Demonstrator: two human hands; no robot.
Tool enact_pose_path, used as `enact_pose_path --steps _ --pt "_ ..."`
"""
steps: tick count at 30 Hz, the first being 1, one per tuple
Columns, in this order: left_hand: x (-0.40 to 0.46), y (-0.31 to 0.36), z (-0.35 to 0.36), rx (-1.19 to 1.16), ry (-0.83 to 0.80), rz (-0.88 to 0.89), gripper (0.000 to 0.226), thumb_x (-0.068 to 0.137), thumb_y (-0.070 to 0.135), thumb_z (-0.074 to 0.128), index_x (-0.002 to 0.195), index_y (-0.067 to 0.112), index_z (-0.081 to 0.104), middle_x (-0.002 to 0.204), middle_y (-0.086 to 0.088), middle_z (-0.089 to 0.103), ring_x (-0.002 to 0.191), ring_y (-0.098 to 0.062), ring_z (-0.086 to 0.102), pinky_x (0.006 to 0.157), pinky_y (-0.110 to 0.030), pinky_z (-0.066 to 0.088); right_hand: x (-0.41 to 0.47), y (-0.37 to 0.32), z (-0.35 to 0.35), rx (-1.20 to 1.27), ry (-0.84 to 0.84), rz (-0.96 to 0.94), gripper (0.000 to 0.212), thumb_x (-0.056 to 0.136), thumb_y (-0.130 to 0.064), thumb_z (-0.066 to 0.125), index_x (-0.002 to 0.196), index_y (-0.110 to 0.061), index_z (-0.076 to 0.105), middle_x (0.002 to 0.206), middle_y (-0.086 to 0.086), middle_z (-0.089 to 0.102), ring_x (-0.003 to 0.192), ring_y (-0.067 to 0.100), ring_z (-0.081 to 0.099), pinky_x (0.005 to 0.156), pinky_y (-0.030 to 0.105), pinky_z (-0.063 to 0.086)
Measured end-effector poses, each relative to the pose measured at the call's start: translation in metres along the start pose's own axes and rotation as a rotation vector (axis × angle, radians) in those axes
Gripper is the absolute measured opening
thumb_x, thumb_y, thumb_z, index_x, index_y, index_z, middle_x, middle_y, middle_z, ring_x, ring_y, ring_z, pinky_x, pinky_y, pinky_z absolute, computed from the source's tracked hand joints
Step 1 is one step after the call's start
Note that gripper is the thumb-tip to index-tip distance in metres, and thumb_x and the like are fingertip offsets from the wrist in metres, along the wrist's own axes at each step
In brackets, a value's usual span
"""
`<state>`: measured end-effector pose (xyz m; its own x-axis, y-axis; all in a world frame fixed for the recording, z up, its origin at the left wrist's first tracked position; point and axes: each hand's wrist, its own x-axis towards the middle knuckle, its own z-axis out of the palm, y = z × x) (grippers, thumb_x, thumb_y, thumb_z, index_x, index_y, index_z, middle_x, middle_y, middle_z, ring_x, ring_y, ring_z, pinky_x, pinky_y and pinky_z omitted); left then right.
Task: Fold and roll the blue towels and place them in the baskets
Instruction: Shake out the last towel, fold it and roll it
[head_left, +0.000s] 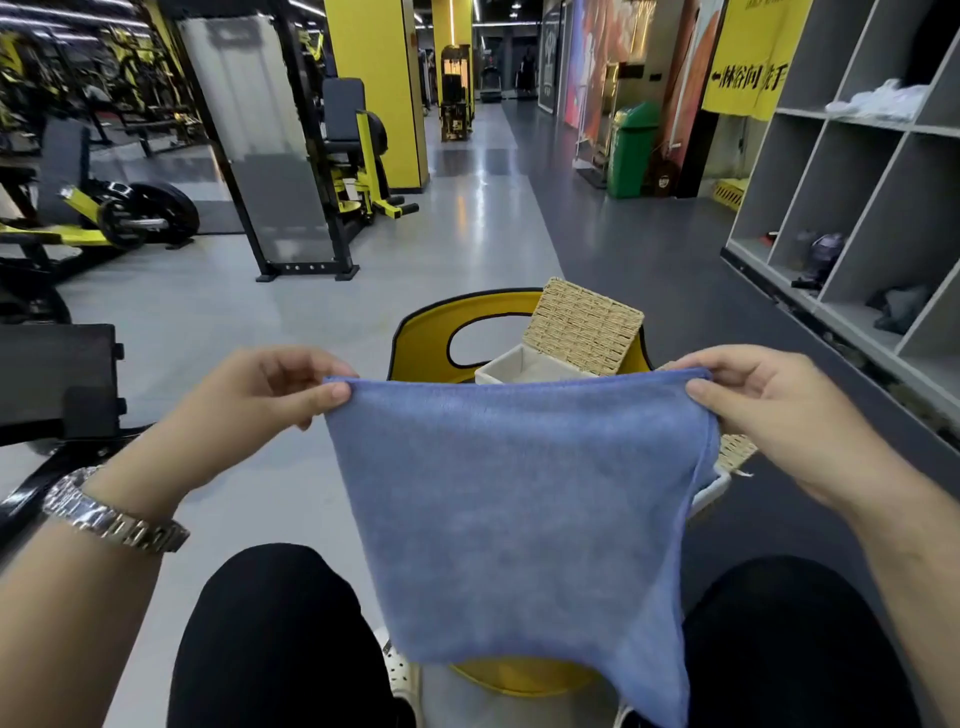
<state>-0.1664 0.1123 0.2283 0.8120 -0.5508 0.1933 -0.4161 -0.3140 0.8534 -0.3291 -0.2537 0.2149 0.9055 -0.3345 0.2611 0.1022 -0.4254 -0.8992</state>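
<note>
A blue towel (519, 509) hangs flat in front of me, held up by its two top corners. My left hand (260, 410) pinches the top left corner between thumb and fingers. My right hand (779, 415) pinches the top right corner the same way. Behind the towel a woven basket (524, 371) with a white lining stands on a yellow chair (421, 338); its wicker lid (584, 327) is tipped up and open. The towel hides most of the basket and the chair seat.
My knees in black trousers (280, 639) sit below the towel. Grey cubby shelves (857, 208) run along the right. Gym machines (291, 171) and a black bench (57, 379) stand on the left. Open grey floor (467, 234) stretches ahead.
</note>
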Motion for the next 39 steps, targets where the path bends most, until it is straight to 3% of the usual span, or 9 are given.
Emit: enact_pose_path --steps 3,5,7,11,18,24,30,34,39 --pt "0.014 -0.024 0.003 0.005 -0.017 -0.057 0.024 0.072 0.048 0.075 0.08 0.025 0.073 0.082 0.001 0.073 0.074 -0.003 0.062 0.069 -0.011 0.047 0.014 0.017 0.008 0.001 -0.054 0.062 0.025 0.088 0.002 0.059 0.091 -0.019 0.072 0.09 -0.003 0.076 0.083 0.01 0.071 0.071 0.026 0.057" --pt "0.031 -0.046 0.012 0.05 -0.015 -0.111 0.014 0.074 0.038 0.077 0.08 0.025 0.074 0.083 -0.006 0.073 0.077 -0.012 0.061 0.076 -0.025 0.047 0.031 0.041 0.02 -0.032 -0.098 0.121 0.028 0.087 0.005 0.059 0.086 -0.021 0.07 0.084 -0.006 0.075 0.077 0.005 0.07 0.064 0.02 0.054" --pt "0.051 -0.076 0.022 0.108 -0.019 -0.165 0.01 0.078 0.018 0.075 0.078 0.028 0.073 0.071 0.003 0.071 0.065 -0.009 0.057 0.066 -0.02 0.044 0.054 0.072 0.035 -0.106 -0.129 0.173 0.028 0.087 0.002 0.061 0.082 -0.025 0.069 0.079 -0.006 0.075 0.077 0.005 0.069 0.065 0.02 0.053" --pt "0.094 -0.139 0.047 0.241 -0.069 -0.299 0.011 0.083 0.019 0.072 0.074 0.025 0.07 0.058 0.006 0.066 0.049 -0.003 0.056 0.046 -0.014 0.039 0.101 0.131 0.07 -0.255 -0.154 0.227 0.024 0.086 -0.001 0.062 0.079 -0.023 0.065 0.082 -0.011 0.068 0.082 0.001 0.064 0.062 0.008 0.045" --pt "0.171 -0.208 0.072 0.322 0.0 -0.368 0.007 0.088 0.013 0.064 0.082 0.017 0.065 0.068 -0.005 0.071 0.051 -0.007 0.063 0.052 -0.02 0.052 0.181 0.216 0.12 -0.379 -0.119 0.326 0.014 0.092 -0.007 0.055 0.086 -0.015 0.064 0.058 0.01 0.067 0.054 0.017 0.064 0.056 0.03 0.048" --pt "0.16 -0.231 0.078 0.429 -0.032 -0.302 0.012 0.086 0.016 0.066 0.079 0.025 0.063 0.068 0.003 0.064 0.062 -0.017 0.062 0.06 -0.033 0.052 0.178 0.242 0.132 -0.189 -0.089 0.342 0.018 0.094 0.003 0.048 0.088 -0.01 0.06 0.082 0.013 0.066 0.066 0.018 0.07 0.07 0.043 0.058" --pt "0.104 -0.238 0.083 0.511 -0.182 -0.246 0.014 0.083 0.018 0.069 0.078 0.03 0.063 0.079 0.01 0.066 0.072 -0.005 0.06 0.066 -0.023 0.048 0.122 0.245 0.116 -0.409 -0.262 0.26 0.023 0.088 -0.004 0.058 0.087 -0.023 0.07 0.07 -0.003 0.07 0.073 0.014 0.066 0.072 0.03 0.049" --pt "0.069 -0.254 0.092 0.597 -0.292 -0.256 0.021 0.081 0.026 0.071 0.074 0.04 0.056 0.084 0.02 0.063 0.069 -0.003 0.058 0.061 -0.013 0.04 0.095 0.247 0.116 -0.589 -0.434 0.139 0.013 0.084 -0.005 0.064 0.084 -0.015 0.073 0.08 -0.012 0.068 0.078 0.006 0.06 0.074 0.017 0.043" --pt "0.049 -0.268 0.115 0.779 -0.406 -0.255 0.009 0.083 0.033 0.066 0.081 0.038 0.058 0.085 0.024 0.052 0.071 0.0 0.05 0.057 -0.007 0.029 0.072 0.276 0.124 -0.762 -0.639 0.023 0.016 0.074 -0.006 0.062 0.076 -0.02 0.068 0.081 -0.01 0.065 0.079 0.008 0.051 0.074 0.024 0.042"
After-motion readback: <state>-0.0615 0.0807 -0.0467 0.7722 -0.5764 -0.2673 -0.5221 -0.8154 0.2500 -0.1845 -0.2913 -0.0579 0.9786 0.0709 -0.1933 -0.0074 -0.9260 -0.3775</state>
